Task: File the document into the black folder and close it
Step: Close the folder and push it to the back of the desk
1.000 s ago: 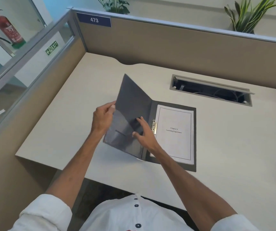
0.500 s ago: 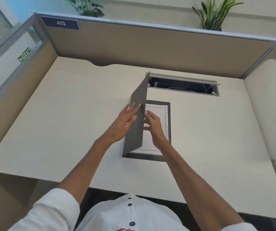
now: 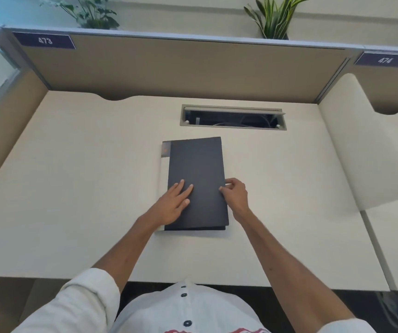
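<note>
1. The front cover of the black folder (image 3: 196, 181), which stood near upright 0.5 seconds earlier, had swung down flat; the document, showing then as a white page, was hidden beneath it.
2. At left, the left hand (image 3: 172, 205) lay palm down on the cover's near-left part, fingers (image 3: 186, 192) spread and flat, pressing rather than gripping anything.
3. A pale strip (image 3: 163, 188) showed just beside the cover's left edge, along the spine side; whether it was paper or part of the binding could not be told.
4. The folder rested in the middle of the desk (image 3: 73, 188), its long axis running away from the person toward the cable slot (image 3: 232, 117), well apart from it.
5. At right, the right hand (image 3: 235, 194) sat at the cover's right, opening edge, thumb and fingertips pinched on that edge.
6. Both hands touched the folder's near half; the right was nearer the free edge, and would likely do any final squaring.
</note>
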Demonstrator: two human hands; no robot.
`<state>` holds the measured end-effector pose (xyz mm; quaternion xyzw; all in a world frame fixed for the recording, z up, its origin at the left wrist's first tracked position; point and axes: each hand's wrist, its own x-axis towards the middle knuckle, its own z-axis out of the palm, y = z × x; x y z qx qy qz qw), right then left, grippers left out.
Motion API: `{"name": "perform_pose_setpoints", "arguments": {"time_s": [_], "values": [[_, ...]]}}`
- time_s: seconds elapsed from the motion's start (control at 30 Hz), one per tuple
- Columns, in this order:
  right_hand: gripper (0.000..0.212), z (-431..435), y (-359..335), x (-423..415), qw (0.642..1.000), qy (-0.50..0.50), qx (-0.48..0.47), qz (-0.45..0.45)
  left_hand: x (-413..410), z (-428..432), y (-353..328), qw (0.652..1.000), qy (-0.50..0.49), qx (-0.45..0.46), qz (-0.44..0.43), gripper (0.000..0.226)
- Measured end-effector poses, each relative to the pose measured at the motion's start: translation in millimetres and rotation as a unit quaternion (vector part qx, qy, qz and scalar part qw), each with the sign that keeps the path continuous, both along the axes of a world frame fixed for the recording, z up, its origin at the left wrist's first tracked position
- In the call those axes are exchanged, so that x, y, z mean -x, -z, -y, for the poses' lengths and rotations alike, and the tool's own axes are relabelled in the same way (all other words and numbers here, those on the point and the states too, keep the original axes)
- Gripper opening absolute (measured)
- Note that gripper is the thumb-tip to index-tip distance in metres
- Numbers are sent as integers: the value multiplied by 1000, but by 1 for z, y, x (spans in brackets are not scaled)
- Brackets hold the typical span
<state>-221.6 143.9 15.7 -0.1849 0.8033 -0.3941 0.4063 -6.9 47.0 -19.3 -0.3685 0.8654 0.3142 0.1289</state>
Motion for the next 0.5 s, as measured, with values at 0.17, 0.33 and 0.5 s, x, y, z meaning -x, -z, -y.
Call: {"name": "perform_pose_setpoints", "arguments": {"time_s": [0.17, 0.33, 0.5], "values": [[50, -6, 11, -7, 983, -110, -59, -134, -1, -3, 10, 996, 31, 71, 42, 63], [55, -8, 22, -20, 914, -293, -110, -259, -2, 1, 14, 989, 49, 123, 65, 63], [62, -6, 29, -27, 883, -335, -118, -307, -11, 3, 20, 990, 47, 126, 52, 68]]}}
